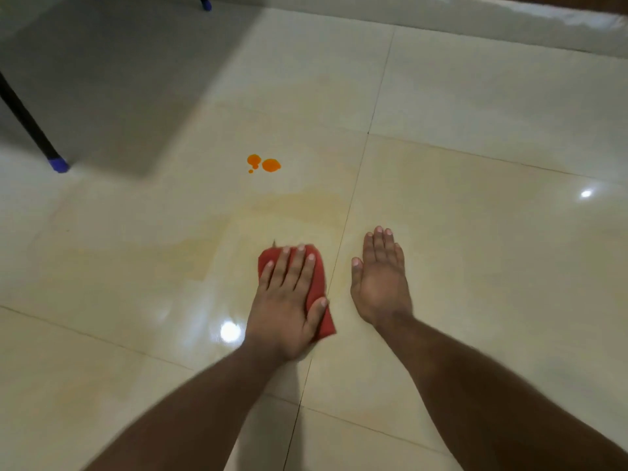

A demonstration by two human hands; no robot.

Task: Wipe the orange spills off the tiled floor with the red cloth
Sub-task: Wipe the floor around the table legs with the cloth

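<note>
Two bare forearms reached in from the bottom edge toward the tiled floor (475,107). On the left, the left hand (287,300) lay flat on the red cloth (317,278), its fingers (295,263) straight and spread, pressing the cloth to the tile just left of a grout line. The right hand (382,280) lay flat just across that line, fingers together and extended, holding nothing; whether its palm touched the floor was hard to tell. Beyond the cloth, the orange spills (264,163) sat well apart from it as two blobs with smaller drops beside them. A faint yellowish smear spread over the tile between spills and cloth. At far left stood a black furniture leg (25,117) with a blue foot cap (58,163).
</note>
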